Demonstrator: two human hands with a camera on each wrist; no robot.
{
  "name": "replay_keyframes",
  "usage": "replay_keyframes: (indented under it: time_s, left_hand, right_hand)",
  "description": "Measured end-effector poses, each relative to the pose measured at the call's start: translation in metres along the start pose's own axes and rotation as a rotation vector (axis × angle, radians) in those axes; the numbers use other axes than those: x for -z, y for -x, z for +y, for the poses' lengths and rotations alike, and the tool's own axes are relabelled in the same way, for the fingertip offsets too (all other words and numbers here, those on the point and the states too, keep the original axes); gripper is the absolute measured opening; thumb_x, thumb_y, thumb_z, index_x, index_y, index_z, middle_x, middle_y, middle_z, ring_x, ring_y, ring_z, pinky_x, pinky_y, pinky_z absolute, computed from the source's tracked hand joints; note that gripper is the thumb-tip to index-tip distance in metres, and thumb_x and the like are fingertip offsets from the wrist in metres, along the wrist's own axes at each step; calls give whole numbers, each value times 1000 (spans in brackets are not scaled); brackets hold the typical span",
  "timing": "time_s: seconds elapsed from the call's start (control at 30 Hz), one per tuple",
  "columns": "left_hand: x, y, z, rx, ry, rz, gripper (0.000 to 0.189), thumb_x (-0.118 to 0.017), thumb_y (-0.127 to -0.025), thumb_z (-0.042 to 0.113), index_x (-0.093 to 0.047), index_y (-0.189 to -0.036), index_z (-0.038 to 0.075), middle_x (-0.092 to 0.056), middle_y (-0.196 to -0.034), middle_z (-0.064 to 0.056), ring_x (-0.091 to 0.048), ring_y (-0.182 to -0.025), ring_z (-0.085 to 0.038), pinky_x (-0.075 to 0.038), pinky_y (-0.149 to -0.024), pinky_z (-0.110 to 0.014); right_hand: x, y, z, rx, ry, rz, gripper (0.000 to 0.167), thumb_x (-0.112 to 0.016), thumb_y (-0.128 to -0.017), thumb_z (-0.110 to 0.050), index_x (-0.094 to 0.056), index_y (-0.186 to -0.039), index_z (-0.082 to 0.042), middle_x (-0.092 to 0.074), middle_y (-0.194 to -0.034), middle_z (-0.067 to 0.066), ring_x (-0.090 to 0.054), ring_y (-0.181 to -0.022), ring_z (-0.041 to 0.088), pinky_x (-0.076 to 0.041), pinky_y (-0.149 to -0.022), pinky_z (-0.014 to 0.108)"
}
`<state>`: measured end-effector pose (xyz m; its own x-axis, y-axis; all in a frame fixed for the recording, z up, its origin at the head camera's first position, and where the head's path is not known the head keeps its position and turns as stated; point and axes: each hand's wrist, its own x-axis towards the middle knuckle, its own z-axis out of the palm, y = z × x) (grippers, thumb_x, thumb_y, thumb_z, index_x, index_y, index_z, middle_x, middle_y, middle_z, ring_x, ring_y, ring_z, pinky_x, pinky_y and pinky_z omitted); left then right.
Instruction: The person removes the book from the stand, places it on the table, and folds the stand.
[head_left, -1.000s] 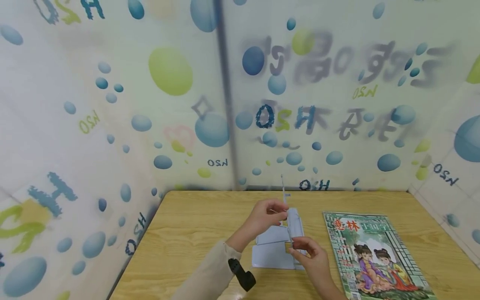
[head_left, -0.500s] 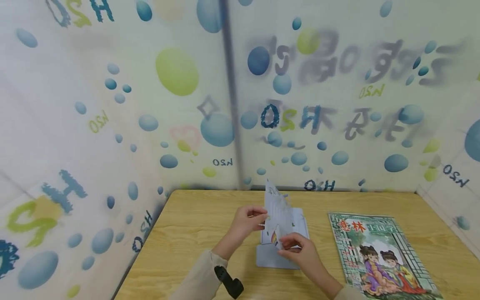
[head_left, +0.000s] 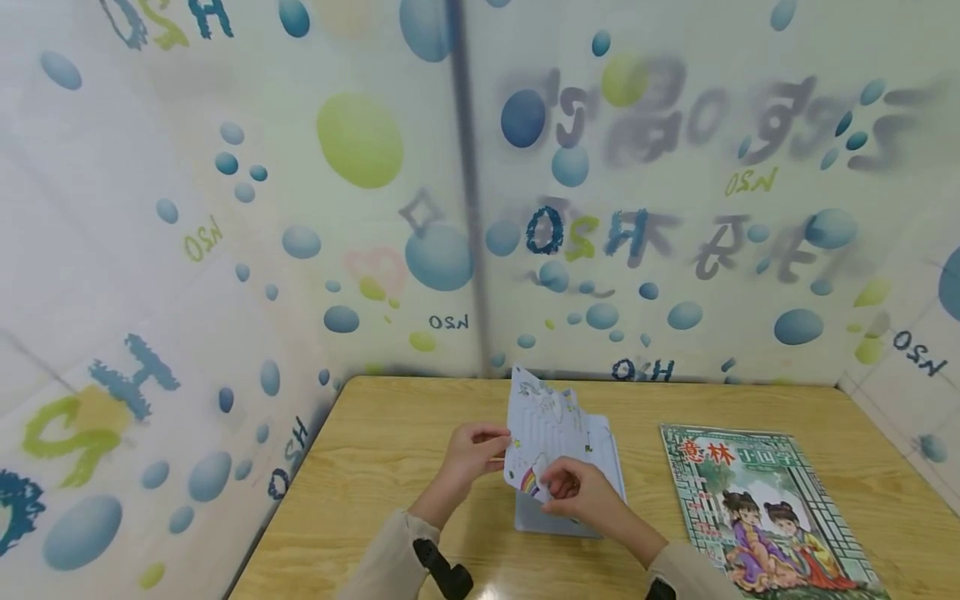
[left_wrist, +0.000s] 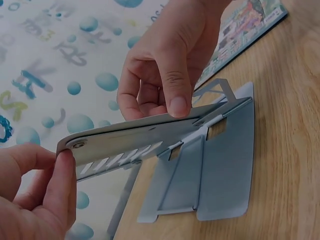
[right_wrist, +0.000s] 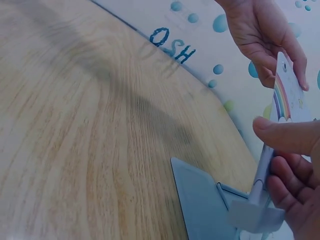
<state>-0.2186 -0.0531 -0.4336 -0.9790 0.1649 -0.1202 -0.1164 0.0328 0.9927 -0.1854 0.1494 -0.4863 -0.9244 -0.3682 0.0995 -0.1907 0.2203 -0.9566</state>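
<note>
A folding book stand in pale blue-grey metal is on the table, its front panel swung up and tilted. Slots, unicorn drawings and a rainbow decorate that panel. My left hand pinches the panel's left edge, with thumb and fingers near a corner hole in the left wrist view. At its lower edge, my right hand grips the panel between thumb and curled fingers. The flat base lies on the wood behind and below the panel, with a hinged support frame on it. A small bracket juts from the panel's near end.
A magazine with two cartoon figures on its cover lies to the right of the stand. Behind the wooden table hangs a curtain printed with blue and green dots and letters. It also runs along the left side.
The panel has swung from nearly edge-on to showing its printed face, turning leftward. Both hands have moved left with it, and the right hand has shifted onto its lower edge.
</note>
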Motion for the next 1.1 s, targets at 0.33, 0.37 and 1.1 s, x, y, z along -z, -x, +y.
replay_keyframes:
  time_s: [0.33,0.37,1.1]
  left_hand:
    - [16,-2,-19,45,-35,14,23,-63,-84,7,-62,-101,-9,-61,-82,-8,-59,-70,-13,-53,-65,-30]
    - [18,-2,-22,45,-38,17,24,-63,-84,7,-62,-101,-10,-61,-82,-7,-59,-69,-13,-53,-65,-30]
    - [37,2,-65,118,-128,131,21,-63,-82,3,-63,-98,-10,-62,-78,-6,-58,-67,-13,-53,-64,-34]
  right_hand:
    - [-4,-13,8,9,26,-94,27,-77,-70,-2,-61,-91,0,-54,-76,5,-49,-66,11,-44,-59,22]
    - [-5,-14,9,7,29,-102,27,-77,-70,-3,-61,-91,-1,-54,-75,4,-49,-65,11,-44,-58,22]
    - [-33,-26,18,-16,253,-135,27,-81,-64,-6,-61,-83,-5,-53,-69,0,-46,-59,7,-40,-53,21]
